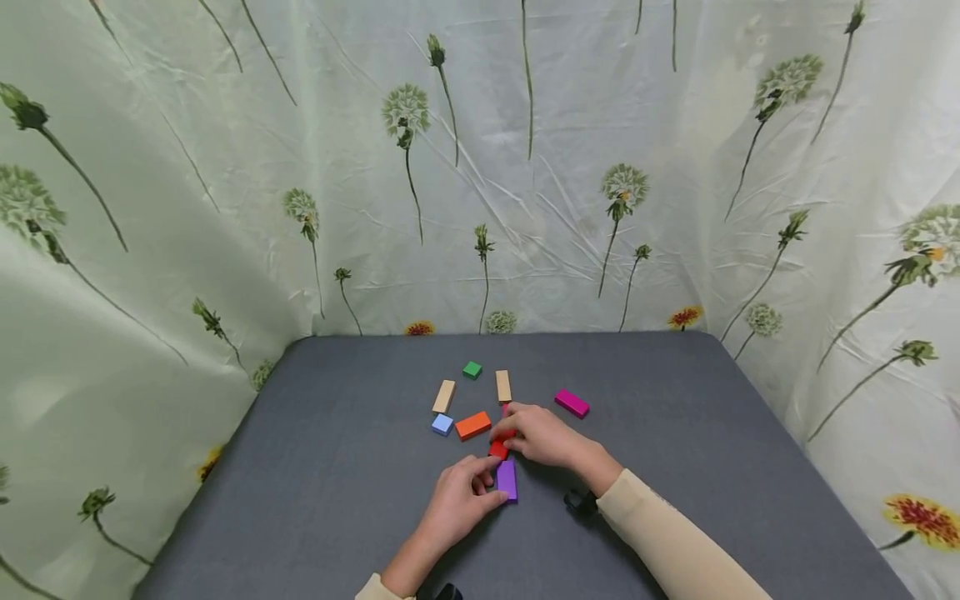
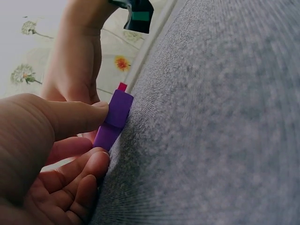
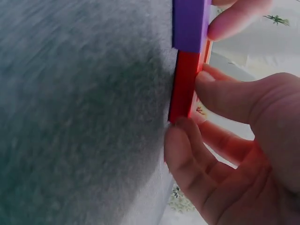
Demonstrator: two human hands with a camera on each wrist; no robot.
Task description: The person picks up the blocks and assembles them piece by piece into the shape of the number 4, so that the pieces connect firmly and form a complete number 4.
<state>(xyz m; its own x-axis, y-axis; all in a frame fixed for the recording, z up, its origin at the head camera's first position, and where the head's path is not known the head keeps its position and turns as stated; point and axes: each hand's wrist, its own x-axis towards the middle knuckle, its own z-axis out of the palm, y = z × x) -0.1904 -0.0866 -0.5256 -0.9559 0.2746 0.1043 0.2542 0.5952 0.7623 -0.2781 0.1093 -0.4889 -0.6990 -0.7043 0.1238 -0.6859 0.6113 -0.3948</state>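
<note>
A purple block [image 1: 507, 482] lies flat on the grey table, its far end against a red block [image 1: 498, 450]. My left hand [image 1: 459, 498] pinches the purple block between thumb and fingers from its left side. My right hand [image 1: 546, 435] reaches in from the right and holds the red block, with the thumb on its side and the fingertips at its far end in the right wrist view. Part of the red block is hidden under the right fingers. A pinkish-red piece [image 1: 506, 409] peeks out just beyond them.
Left of the right fingers lies an orange block [image 1: 473, 426], near a small blue block [image 1: 442, 424]. Two tan blocks, one left [image 1: 444, 397] and one right [image 1: 503, 386], and a green block [image 1: 472, 370] lie farther back. A magenta block [image 1: 572, 403] is at the right.
</note>
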